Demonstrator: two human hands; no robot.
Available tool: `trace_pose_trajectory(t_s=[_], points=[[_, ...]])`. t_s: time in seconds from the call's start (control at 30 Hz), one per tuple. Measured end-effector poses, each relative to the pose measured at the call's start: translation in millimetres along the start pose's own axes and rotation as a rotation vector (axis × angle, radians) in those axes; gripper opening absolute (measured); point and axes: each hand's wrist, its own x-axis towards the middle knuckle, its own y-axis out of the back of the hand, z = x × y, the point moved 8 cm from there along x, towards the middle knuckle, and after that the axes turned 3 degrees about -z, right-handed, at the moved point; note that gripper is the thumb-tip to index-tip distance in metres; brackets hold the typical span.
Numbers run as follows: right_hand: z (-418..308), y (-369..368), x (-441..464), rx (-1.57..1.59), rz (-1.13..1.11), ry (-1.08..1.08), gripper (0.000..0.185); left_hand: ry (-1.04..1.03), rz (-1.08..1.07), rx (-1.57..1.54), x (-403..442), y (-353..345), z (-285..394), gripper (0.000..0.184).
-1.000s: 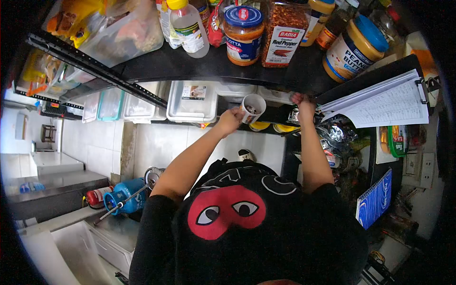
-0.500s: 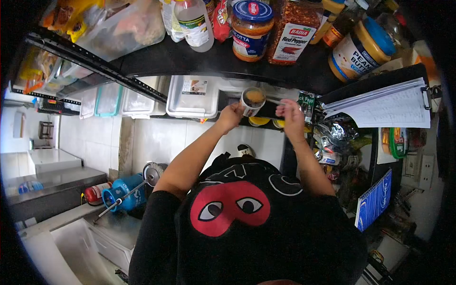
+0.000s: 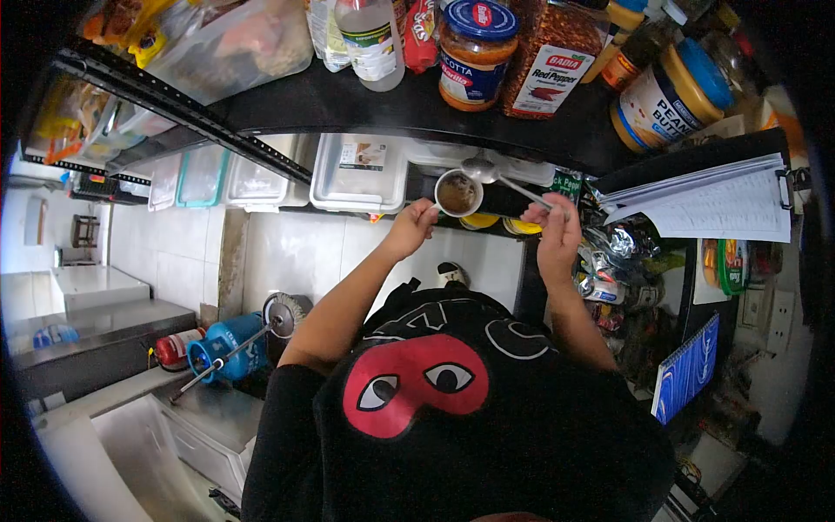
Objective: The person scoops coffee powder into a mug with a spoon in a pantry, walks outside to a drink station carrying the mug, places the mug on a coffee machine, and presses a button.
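Note:
My left hand (image 3: 412,228) is closed on the side of a white mug (image 3: 440,205), held up in front of a shelf. Brown liquid with some froth shows inside the mug. In my right hand (image 3: 555,228) is a metal spoon (image 3: 519,189), gripped by the end of its handle. The spoon's bowl is just beyond the mug's far rim, at its right; whether it touches the rim I cannot tell.
Above the mug runs a black shelf (image 3: 365,117) with a sauce jar (image 3: 476,56), a red pepper container (image 3: 552,70) and a peanut butter jar (image 3: 670,96). White lidded bins (image 3: 357,178) stand below it. A clipboard with papers (image 3: 704,200) juts in from the right.
The spoon's bowl has come out of the mug to beyond its far rim. The mug now shows its open top more fully, and my right hand has shifted right and slightly down.

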Motion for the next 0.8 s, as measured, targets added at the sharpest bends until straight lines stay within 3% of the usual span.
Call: trace_pose_trajectory(t_s=[0.17, 0.27, 0.43, 0.53, 0.67, 0.73, 0.8], points=[[45.4, 41.8, 41.5, -0.070, 0.229, -0.041, 0.023, 0.046, 0.047, 0.048, -8.6, 6.9, 2.2, 0.023], [81.3, 70.8, 80.4, -0.720, 0.225, 0.026, 0.026, 0.056, 0.065, 0.066, -12.6, 11.0, -4.5, 0.025], [118.4, 50.3, 113.5, -1.259, -0.103, 0.062, 0.024, 0.099, 0.085, 0.063, -19.9, 13.7, -7.4, 0.025], [131.9, 39.4, 115.3, -1.304, -0.133, 0.194, 0.025, 0.086, 0.103, 0.078, -22.9, 14.6, -7.7, 0.027], [153.9, 57.1, 123.9, -1.269, -0.065, 0.071, 0.026, 0.080, 0.110, 0.068, -26.8, 13.2, -5.9, 0.027], [237.5, 102.1, 143.7, -1.092, -0.004, 0.062, 0.024, 0.085, 0.105, 0.061, -27.5, 12.5, -7.6, 0.027], [256.8, 115.2, 149.5, -1.017, 0.026, 0.059, 0.024, 0.076, 0.117, 0.048, -27.7, 12.2, -7.8, 0.027]])
